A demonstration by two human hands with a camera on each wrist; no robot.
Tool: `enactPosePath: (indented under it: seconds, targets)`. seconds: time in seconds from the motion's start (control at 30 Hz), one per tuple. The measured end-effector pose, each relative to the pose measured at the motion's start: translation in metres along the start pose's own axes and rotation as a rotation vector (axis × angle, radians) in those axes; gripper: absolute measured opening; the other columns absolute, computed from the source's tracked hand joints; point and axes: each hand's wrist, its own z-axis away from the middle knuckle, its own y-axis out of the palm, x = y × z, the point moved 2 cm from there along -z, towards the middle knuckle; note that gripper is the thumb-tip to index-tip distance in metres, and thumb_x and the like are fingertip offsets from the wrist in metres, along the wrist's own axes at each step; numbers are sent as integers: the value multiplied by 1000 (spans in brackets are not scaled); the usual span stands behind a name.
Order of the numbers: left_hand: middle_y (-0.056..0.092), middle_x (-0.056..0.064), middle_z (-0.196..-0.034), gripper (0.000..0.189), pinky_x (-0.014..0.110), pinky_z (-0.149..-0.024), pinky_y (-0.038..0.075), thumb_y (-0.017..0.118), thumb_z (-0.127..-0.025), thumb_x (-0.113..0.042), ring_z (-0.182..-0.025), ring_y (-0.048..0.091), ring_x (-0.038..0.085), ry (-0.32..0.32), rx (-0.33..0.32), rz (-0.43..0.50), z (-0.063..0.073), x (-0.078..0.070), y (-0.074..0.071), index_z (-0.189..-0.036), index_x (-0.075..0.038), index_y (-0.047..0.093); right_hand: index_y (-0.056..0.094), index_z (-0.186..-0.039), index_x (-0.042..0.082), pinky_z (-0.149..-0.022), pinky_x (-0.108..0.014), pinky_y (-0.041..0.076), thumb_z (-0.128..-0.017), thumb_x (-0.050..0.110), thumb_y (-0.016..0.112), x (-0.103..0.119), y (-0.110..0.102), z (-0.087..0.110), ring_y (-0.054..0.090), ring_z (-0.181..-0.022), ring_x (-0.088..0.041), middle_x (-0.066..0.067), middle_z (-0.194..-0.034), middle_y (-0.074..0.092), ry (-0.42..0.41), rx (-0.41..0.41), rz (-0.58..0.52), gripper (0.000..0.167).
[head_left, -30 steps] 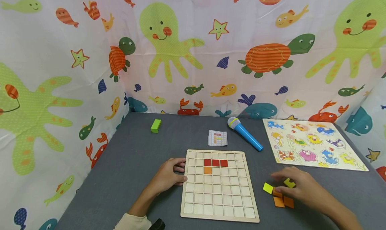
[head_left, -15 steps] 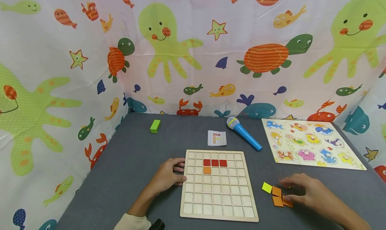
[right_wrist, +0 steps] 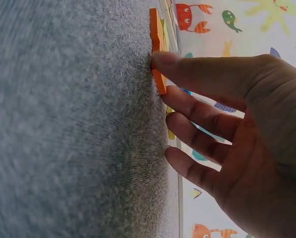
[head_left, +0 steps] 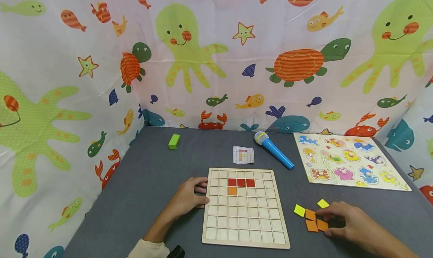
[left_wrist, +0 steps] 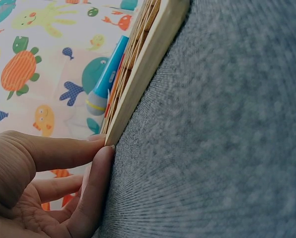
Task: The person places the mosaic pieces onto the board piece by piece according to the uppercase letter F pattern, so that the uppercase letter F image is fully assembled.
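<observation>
A pale wooden grid board (head_left: 244, 213) lies on the grey table, with a row of red tiles (head_left: 241, 183) and one orange tile (head_left: 232, 190) in its cells. My left hand (head_left: 186, 198) rests at the board's left edge, thumb and fingertips against the rim; the left wrist view shows them at the board edge (left_wrist: 147, 64). On the right, my right hand (head_left: 348, 224) reaches over loose orange tiles (head_left: 311, 226). Its thumb (right_wrist: 202, 72) touches an orange tile (right_wrist: 160, 82) and the other fingers are spread. Yellow tiles (head_left: 299, 210) lie close by.
Behind the board are a small pattern card (head_left: 243, 155) and a blue toy microphone (head_left: 278, 153). A sea-animal puzzle board (head_left: 352, 162) lies at back right, a green block (head_left: 174, 141) at back left. A printed curtain (head_left: 216, 62) surrounds the table.
My right hand has drawn back to the right and toward me, uncovering the far yellow tile and more of the orange tiles. My left hand has stayed at the board.
</observation>
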Motion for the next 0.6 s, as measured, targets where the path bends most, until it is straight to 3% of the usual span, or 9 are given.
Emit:
enactPosePath:
  seconds: [0.13, 0.27, 0.4, 0.6]
  targets:
    - [60, 17, -127, 67, 34, -68, 67, 84, -83, 6, -110, 65, 28, -4, 4, 4, 0, 0, 0, -145, 3, 59, 76, -123, 13, -82, -41, 60, -84, 24, 91, 0, 0, 0, 59, -96, -18, 2, -106, 66, -2, 15, -19, 43]
    - [60, 17, -126, 67, 34, -68, 67, 84, -83, 6, -110, 65, 28, -4, 4, 5, 0, -1, 0, -145, 3, 59, 77, -122, 15, -79, -31, 57, -84, 26, 90, -1, -1, 0, 57, -96, -16, 4, -106, 66, -17, 15, 10, 41]
    - [60, 17, -126, 67, 33, -68, 67, 84, -83, 7, -110, 65, 28, 1, 3, 3, 0, -1, 0, -145, 4, 59, 78, -119, 19, -74, -22, 52, -85, 28, 89, -4, -2, 1, 54, -92, -7, 7, -106, 66, -57, 6, 60, 37]
    - [60, 18, -126, 67, 33, -68, 67, 83, -83, 7, -111, 65, 28, 5, 5, 3, 0, 0, 0, -145, 4, 58, 79, -116, 20, -71, -21, 50, -87, 30, 87, -6, -4, 0, 49, -87, 3, 9, -105, 66, -114, -12, 110, 32]
